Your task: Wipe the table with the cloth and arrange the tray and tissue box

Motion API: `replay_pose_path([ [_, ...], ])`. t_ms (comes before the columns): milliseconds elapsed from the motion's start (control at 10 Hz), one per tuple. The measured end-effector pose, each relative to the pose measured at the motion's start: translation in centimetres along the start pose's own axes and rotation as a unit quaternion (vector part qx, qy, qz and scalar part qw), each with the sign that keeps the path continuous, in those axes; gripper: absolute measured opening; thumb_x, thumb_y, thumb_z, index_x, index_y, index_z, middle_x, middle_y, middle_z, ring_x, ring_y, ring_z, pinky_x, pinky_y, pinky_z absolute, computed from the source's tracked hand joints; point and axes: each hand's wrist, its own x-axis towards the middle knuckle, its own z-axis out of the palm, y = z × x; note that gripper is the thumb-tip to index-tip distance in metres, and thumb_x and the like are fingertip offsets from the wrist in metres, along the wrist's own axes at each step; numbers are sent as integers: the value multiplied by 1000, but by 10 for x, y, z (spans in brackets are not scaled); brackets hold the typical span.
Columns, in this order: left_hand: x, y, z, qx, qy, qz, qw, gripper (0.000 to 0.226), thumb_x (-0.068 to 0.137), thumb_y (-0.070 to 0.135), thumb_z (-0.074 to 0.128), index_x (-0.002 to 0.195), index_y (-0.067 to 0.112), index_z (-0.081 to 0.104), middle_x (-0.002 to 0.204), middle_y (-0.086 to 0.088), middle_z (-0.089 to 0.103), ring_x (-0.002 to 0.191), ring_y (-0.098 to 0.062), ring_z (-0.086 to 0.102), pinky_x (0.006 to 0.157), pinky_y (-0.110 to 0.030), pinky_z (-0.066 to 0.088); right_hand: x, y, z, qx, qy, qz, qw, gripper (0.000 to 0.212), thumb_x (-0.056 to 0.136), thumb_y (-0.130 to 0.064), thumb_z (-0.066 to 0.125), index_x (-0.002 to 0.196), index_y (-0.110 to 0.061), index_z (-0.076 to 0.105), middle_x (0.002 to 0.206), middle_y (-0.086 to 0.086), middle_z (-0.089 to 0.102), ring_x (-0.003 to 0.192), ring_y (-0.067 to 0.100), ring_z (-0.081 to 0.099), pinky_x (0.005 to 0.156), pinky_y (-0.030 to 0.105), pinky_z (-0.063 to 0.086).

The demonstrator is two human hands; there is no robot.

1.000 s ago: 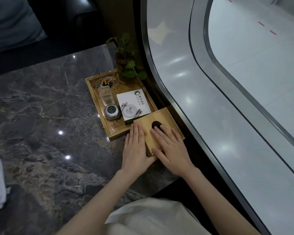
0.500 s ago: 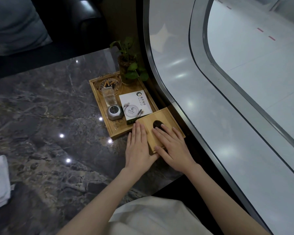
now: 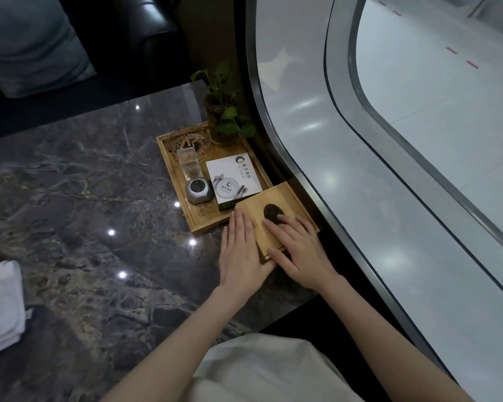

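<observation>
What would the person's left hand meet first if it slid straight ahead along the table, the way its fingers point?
Probably the near wall of the wooden tray. The left hand lies flat beside the wooden tissue box, fingertips almost at that wall, though depth there is hard to judge.

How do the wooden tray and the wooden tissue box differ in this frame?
The tray is open-topped, with a low rim, and holds an ashtray, a white card box and a small grey gadget; the tissue box is closed, with a dark oval slot on top. Nothing touches the tray, while the left hand and right hand lie flat on the tissue box. The tray is larger. Both are light wood, side by side on the marble table.
</observation>
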Motion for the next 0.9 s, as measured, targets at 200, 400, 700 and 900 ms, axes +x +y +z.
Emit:
replay_pose_path([
  [200, -1, -1, -1, 5, -2, 3, 1000, 102, 81, 55, 49, 141, 7, -17, 154, -12, -18, 142, -21, -16, 116, -36, -6, 0, -3, 0, 0, 7, 8, 1000, 54, 91, -47, 32, 140, -24, 35, 139, -1, 50, 138, 11, 26, 112, 25, -2],
  [400, 1, 0, -5, 2, -15, 6, 1000, 105, 79, 58, 50, 141, 5, -17, 154, -14, -19, 143, -23, -15, 117, -37, -4, 4, -13, -4, 58, 31, 47, 997, 54, 90, -46, 29, 135, -22, 44, 141, -2, 48, 137, 10, 29, 114, 32, 6],
  [700, 27, -5, -88, -50, -62, -10, 997, 51, 84, 46, 52, 121, 11, 49, 132, -11, 51, 113, -23, 52, 93, -37, 46, 46, -44, -50, 118, 65, 65, 989, 33, 93, -19, 48, 125, -17, 55, 128, 2, 60, 118, 14, 53, 101, 35, 45],
  [900, 55, -10, -204, -98, -17, 20, 995, 41, 88, 39, 51, 122, 15, 56, 122, -6, 61, 105, -18, 57, 85, -28, 45, 102, -88, -133, 150, 54, 5, 987, 33, 94, -23, 48, 126, -19, 53, 111, 4, 68, 100, 19, 63, 87, 39, 53],
])
